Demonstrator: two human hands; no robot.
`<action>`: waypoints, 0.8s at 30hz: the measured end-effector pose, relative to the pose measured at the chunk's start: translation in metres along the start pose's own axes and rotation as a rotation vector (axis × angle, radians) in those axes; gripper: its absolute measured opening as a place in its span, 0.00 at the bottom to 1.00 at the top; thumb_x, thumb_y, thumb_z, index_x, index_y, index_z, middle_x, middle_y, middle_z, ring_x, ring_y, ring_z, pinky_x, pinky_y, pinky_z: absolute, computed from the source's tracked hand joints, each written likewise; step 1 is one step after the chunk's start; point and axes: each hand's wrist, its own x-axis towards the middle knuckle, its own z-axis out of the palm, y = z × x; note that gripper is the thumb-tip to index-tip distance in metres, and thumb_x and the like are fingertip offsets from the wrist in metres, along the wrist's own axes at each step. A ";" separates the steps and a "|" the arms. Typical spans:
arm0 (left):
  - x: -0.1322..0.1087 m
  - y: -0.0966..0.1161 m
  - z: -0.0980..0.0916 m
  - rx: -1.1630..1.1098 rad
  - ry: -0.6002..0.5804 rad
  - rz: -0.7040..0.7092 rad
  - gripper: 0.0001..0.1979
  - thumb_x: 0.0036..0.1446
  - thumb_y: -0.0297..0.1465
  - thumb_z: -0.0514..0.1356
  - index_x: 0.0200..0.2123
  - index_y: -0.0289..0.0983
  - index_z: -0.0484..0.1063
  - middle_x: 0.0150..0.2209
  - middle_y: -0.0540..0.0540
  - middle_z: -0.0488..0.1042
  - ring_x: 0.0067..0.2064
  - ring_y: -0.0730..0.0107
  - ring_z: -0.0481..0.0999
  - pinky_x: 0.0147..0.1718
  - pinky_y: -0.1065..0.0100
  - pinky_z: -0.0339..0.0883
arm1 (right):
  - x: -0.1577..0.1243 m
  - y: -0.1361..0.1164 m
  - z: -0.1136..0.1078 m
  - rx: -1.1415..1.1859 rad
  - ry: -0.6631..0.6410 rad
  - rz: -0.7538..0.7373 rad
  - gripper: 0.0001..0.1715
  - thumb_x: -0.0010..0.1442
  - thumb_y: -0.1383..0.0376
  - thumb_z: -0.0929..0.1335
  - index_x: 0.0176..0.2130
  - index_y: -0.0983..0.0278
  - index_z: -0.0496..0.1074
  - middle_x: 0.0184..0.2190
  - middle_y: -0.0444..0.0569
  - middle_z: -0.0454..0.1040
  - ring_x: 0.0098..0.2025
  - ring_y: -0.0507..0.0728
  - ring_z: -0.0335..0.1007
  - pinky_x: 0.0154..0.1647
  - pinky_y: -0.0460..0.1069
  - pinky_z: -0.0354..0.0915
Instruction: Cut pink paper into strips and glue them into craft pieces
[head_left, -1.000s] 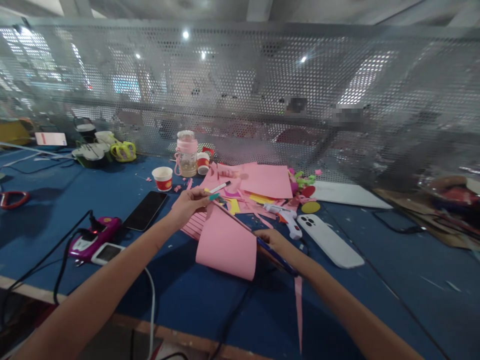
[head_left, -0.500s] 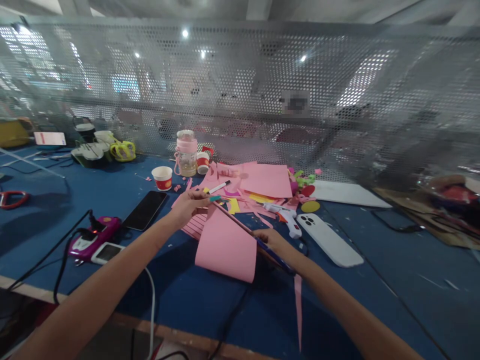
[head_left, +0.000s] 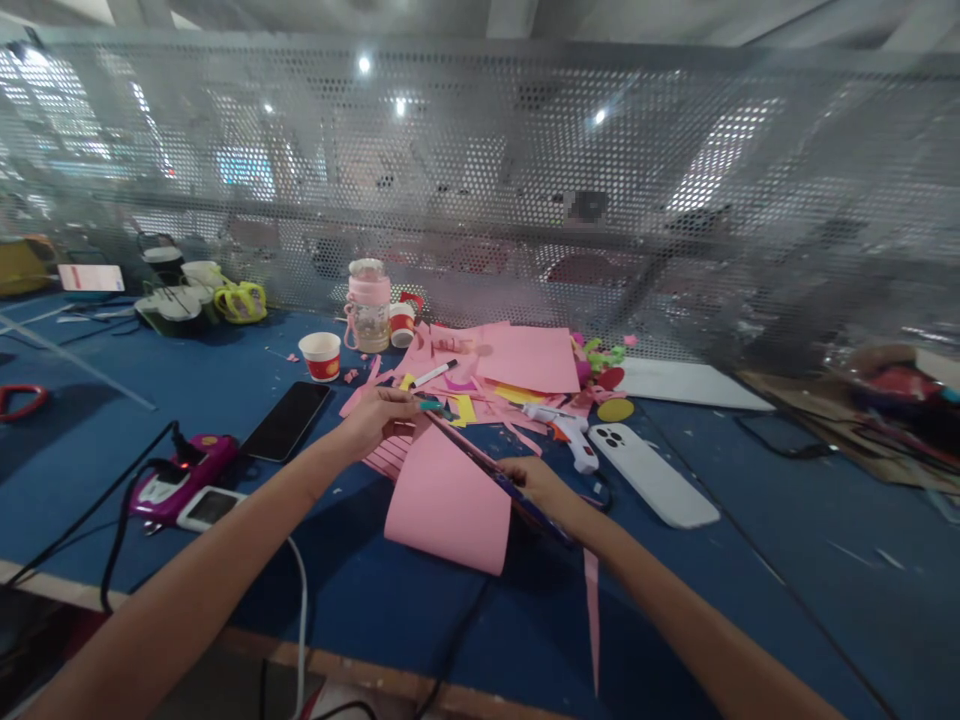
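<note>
A pink sheet [head_left: 448, 505] is held above the blue table [head_left: 375, 625], between the two hands; its upper edge is pinched between the thumb and fingers of the left hand [head_left: 377, 418], and its lower part is curled over toward the table's front edge; by the left hand, dark parallel lines are seen on pink paper. Blue-handled scissors [head_left: 523, 497] are gripped by the right hand [head_left: 538, 487], with the fingers closed around the handles; the blades are pointed toward the left hand, along the sheet's right edge; how far they are parted cannot be told. A narrow pink strip [head_left: 592, 615] is seen hanging below the right wrist. Beyond the hands, pink paper [head_left: 532, 358] is heaped with scraps, and a marker [head_left: 435, 374] is laid on it; a glue gun [head_left: 571, 435] and a white phone [head_left: 654, 477] are placed near the right hand; a black phone [head_left: 287, 420] is set left of the left hand.
</note>
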 end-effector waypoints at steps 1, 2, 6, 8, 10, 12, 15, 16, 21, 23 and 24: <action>0.000 0.000 0.000 0.006 -0.004 -0.001 0.06 0.37 0.19 0.62 0.14 0.31 0.70 0.15 0.50 0.68 0.17 0.79 0.66 0.18 0.75 0.62 | 0.000 -0.001 0.000 -0.003 0.005 -0.004 0.14 0.47 0.59 0.63 0.23 0.67 0.72 0.18 0.43 0.71 0.24 0.54 0.66 0.28 0.46 0.61; 0.000 0.000 0.000 0.013 -0.007 0.001 0.06 0.37 0.19 0.62 0.14 0.31 0.70 0.15 0.50 0.67 0.17 0.79 0.66 0.19 0.75 0.62 | 0.000 -0.002 0.001 -0.009 0.014 -0.003 0.14 0.47 0.59 0.63 0.23 0.67 0.71 0.19 0.43 0.71 0.25 0.54 0.66 0.28 0.46 0.61; -0.002 0.002 0.003 0.063 -0.008 0.000 0.05 0.37 0.21 0.62 0.15 0.31 0.70 0.14 0.51 0.67 0.18 0.80 0.65 0.19 0.76 0.60 | 0.000 -0.002 0.001 -0.039 0.042 0.007 0.14 0.47 0.58 0.64 0.24 0.66 0.72 0.19 0.43 0.71 0.26 0.54 0.65 0.26 0.45 0.60; -0.002 0.002 0.004 0.075 -0.006 0.003 0.04 0.37 0.22 0.63 0.16 0.32 0.71 0.14 0.52 0.67 0.18 0.81 0.64 0.19 0.77 0.59 | 0.001 -0.002 0.001 -0.060 0.057 0.002 0.13 0.47 0.59 0.64 0.23 0.66 0.72 0.19 0.43 0.71 0.26 0.54 0.65 0.26 0.45 0.59; -0.002 0.002 0.005 0.085 -0.001 0.023 0.03 0.37 0.23 0.63 0.17 0.32 0.71 0.15 0.52 0.66 0.17 0.82 0.63 0.17 0.78 0.58 | 0.001 -0.003 0.000 -0.088 0.071 -0.010 0.12 0.47 0.60 0.64 0.22 0.66 0.72 0.19 0.43 0.71 0.26 0.54 0.66 0.27 0.45 0.59; 0.000 0.001 0.004 0.094 0.017 0.054 0.03 0.37 0.23 0.64 0.18 0.32 0.72 0.14 0.53 0.66 0.17 0.83 0.62 0.16 0.80 0.56 | 0.000 -0.004 0.000 -0.122 0.083 -0.025 0.12 0.48 0.61 0.63 0.22 0.66 0.71 0.20 0.44 0.72 0.27 0.55 0.66 0.27 0.45 0.59; 0.002 -0.002 0.001 0.108 0.029 0.102 0.04 0.38 0.24 0.64 0.18 0.31 0.71 0.15 0.53 0.67 0.17 0.84 0.64 0.16 0.81 0.56 | -0.002 -0.010 0.000 -0.198 0.110 -0.042 0.12 0.50 0.62 0.62 0.23 0.65 0.71 0.21 0.45 0.72 0.27 0.54 0.65 0.26 0.45 0.57; 0.004 -0.004 0.000 0.109 0.018 0.117 0.05 0.38 0.25 0.64 0.18 0.31 0.71 0.16 0.51 0.69 0.18 0.82 0.66 0.17 0.80 0.58 | -0.003 -0.012 0.000 -0.238 0.121 -0.041 0.13 0.50 0.62 0.62 0.24 0.65 0.71 0.22 0.45 0.72 0.27 0.54 0.65 0.25 0.45 0.56; 0.008 -0.008 -0.003 0.039 0.042 0.189 0.05 0.41 0.28 0.63 0.21 0.31 0.71 0.23 0.46 0.74 0.26 0.73 0.74 0.28 0.72 0.69 | -0.007 -0.025 -0.003 -0.513 0.141 0.031 0.17 0.53 0.58 0.61 0.21 0.65 0.67 0.22 0.49 0.71 0.24 0.53 0.63 0.22 0.45 0.50; 0.010 -0.008 -0.004 -0.021 0.139 0.216 0.04 0.43 0.27 0.62 0.23 0.31 0.71 0.23 0.47 0.74 0.26 0.73 0.74 0.29 0.71 0.70 | -0.008 -0.027 -0.006 -0.615 0.143 0.079 0.17 0.53 0.58 0.61 0.21 0.65 0.67 0.22 0.50 0.71 0.25 0.53 0.64 0.22 0.46 0.49; 0.011 -0.007 -0.005 -0.055 0.187 0.225 0.04 0.45 0.26 0.61 0.24 0.31 0.70 0.23 0.47 0.74 0.26 0.73 0.74 0.28 0.71 0.70 | -0.008 -0.028 -0.008 -0.667 0.152 0.109 0.16 0.53 0.57 0.61 0.21 0.64 0.67 0.23 0.50 0.72 0.26 0.54 0.65 0.22 0.46 0.49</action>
